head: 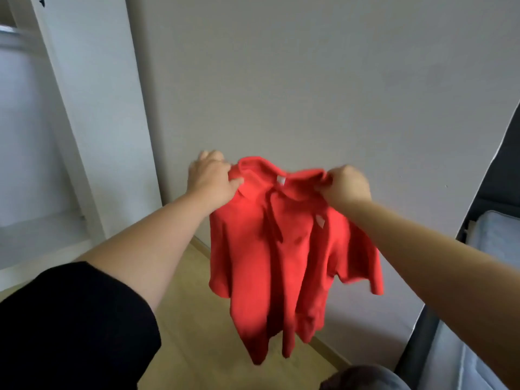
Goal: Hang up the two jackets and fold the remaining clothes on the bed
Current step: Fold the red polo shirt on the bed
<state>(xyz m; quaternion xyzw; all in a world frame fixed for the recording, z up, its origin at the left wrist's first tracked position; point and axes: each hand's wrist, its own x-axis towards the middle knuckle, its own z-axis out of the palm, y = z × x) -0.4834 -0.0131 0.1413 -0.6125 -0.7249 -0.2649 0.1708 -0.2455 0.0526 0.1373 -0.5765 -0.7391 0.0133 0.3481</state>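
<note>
My left hand (209, 180) and right hand (346, 184) both pinch the shoulders of a red short-sleeved polo shirt (284, 254), fingers curled tight on the cloth by the collar. Shirt hangs in air over light wooden floor (197, 319), before grey wall (309, 80). White wardrobe (92, 108) left, bed with pale blue mattress (495, 237) right.

A home bedroom: a white open wardrobe (84, 136) stands by a plain grey wall (309, 80), over pale wood flooring (202, 319), with a bed (495, 240) (dark-framed, pale mattress) at the right edge.
</note>
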